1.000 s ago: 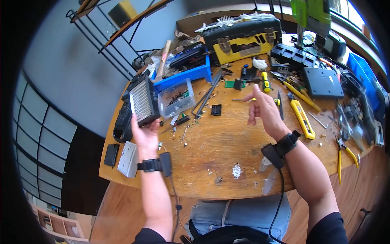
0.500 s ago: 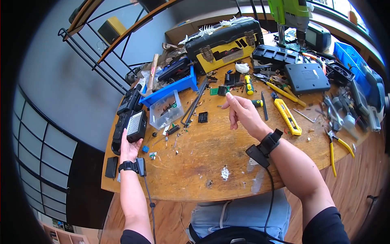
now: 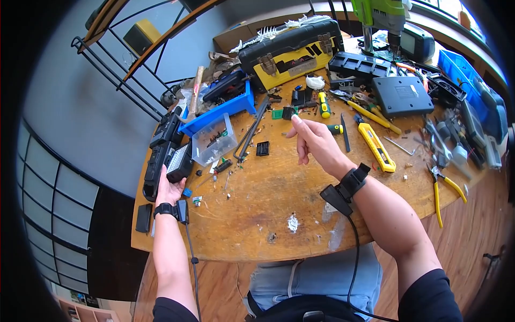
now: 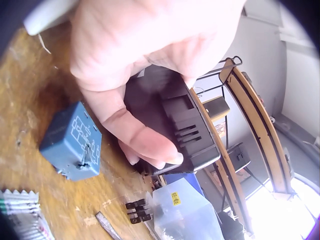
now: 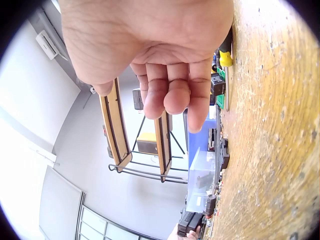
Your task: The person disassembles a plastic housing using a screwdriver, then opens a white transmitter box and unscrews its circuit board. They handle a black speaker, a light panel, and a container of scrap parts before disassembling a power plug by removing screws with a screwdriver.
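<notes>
At the table's left edge my left hand holds a black LED light panel with a white dotted face. In the left wrist view its black vented housing lies inside the curled fingers. The panel is right beside long black equipment. A blue cube printed with a circuit diagram sits on the table near this hand. My right hand hovers over the middle of the table, fingers loosely bent with nothing in them. Beyond it lie a screwdriver and a small black part.
A clear plastic box and a blue tray stand at the left, near L-shaped rods. A yellow-black toolbox is at the back. A yellow utility knife, pliers and a black device lie right.
My left hand has carried the light panel left and down beside the black equipment, then hardly moved. My right hand stays raised over the table. The head view has shifted slightly.
</notes>
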### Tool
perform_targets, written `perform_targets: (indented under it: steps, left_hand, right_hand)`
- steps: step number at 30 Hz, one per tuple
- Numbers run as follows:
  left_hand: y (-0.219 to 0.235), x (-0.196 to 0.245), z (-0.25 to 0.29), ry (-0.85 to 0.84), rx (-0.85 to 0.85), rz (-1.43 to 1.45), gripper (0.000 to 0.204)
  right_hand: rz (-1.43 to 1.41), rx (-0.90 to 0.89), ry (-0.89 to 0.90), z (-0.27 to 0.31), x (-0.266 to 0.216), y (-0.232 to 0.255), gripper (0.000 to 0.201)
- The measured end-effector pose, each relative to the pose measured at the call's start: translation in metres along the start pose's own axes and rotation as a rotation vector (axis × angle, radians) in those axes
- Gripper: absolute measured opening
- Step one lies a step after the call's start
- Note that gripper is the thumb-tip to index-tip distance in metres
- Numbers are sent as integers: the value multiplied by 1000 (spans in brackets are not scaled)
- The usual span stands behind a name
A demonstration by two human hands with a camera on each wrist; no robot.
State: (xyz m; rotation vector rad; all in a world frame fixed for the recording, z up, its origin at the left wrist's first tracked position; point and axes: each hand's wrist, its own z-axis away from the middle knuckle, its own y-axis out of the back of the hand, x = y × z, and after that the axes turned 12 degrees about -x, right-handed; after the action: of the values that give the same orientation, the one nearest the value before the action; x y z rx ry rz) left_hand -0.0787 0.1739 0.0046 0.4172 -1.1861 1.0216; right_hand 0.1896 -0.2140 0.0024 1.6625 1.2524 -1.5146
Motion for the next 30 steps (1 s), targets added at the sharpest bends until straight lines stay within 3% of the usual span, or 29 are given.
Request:
perform_targets:
  steps: [5, 14, 23, 25, 26, 27, 29, 30]
  left_hand:
    - [3, 1, -2, 17, -51, 16, 66]
    - [10, -5, 4, -152, -23, -44, 37]
    - [-18, -8, 32, -260, -45, -33, 38]
    - [-40, -5, 45, -320, 345, -530, 46]
    - [-35, -7, 35, -541, 496, -782, 45]
    - [-32, -6, 28, -537, 499, -780, 45]
    - [-32, 0, 15, -658, 206, -875, 36]
    - [-65, 1, 35, -595, 161, -822, 30]
  right_hand:
    - [16, -2, -5, -1, 2, 0, 57]
    - [39, -15, -23, 0, -1, 0, 50]
    - [35, -29, -21, 0, 0, -1, 51]
    - [22, -21, -16, -1, 1, -1, 53]
    - [6, -6, -9, -1, 2, -1, 56]
    - [7, -9, -13, -1, 1, -2, 56]
    - [2, -6, -17, 0, -1, -3, 55]
    - [4, -13, -24, 0, -1, -4, 55]
